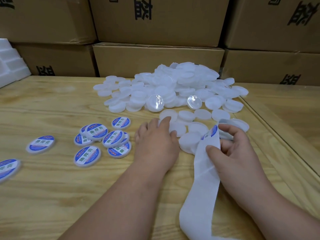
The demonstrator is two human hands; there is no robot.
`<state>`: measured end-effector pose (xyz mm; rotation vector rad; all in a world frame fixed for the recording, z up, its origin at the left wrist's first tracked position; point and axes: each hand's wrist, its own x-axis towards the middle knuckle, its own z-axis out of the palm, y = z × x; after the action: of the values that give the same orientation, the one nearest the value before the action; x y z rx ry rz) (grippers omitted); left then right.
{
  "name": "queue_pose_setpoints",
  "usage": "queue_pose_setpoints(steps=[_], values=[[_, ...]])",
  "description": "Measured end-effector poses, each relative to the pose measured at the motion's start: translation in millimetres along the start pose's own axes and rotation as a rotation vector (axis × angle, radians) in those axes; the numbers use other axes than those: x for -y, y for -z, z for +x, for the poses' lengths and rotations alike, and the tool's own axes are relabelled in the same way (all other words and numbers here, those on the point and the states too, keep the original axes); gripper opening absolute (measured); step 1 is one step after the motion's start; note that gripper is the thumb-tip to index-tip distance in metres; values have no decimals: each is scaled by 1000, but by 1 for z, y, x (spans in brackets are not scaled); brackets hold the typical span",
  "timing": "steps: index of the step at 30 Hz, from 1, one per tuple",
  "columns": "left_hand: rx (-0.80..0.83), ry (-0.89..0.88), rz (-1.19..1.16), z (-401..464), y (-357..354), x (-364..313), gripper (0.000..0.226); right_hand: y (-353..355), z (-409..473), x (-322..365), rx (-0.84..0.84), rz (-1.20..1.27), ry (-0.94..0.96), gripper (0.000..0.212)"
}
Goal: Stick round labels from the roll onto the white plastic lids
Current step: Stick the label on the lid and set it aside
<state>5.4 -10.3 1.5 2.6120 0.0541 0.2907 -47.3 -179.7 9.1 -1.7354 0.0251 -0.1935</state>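
Right hand (pixel 232 149) grip clamped on label strip (pixel 204 172) running toward the pile, left hand (pixel 155 142) fingers relaxed on plain lid (pixel 176 129)

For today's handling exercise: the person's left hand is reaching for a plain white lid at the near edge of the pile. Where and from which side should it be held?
Take the plain lid by its rim, from above and the near left, where the left hand already rests. It lies flat, a shallow disc. A rim grip leaves the top face free for the label on the backing strip the right hand pinches.
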Motion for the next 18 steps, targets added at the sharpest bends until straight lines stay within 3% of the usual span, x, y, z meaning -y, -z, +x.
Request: queue_pose_setpoints(steps=[4,12,18], values=[[-55,-33,-41,1,-1,0,48,0,1,-1,15,-18,1,55],[-30,53,-112,7,-1,1,47,-3,-2,8,35,14,20,25],[-88,45,-274,9,-1,4,39,-3,-3,11,45,2,28,24]])
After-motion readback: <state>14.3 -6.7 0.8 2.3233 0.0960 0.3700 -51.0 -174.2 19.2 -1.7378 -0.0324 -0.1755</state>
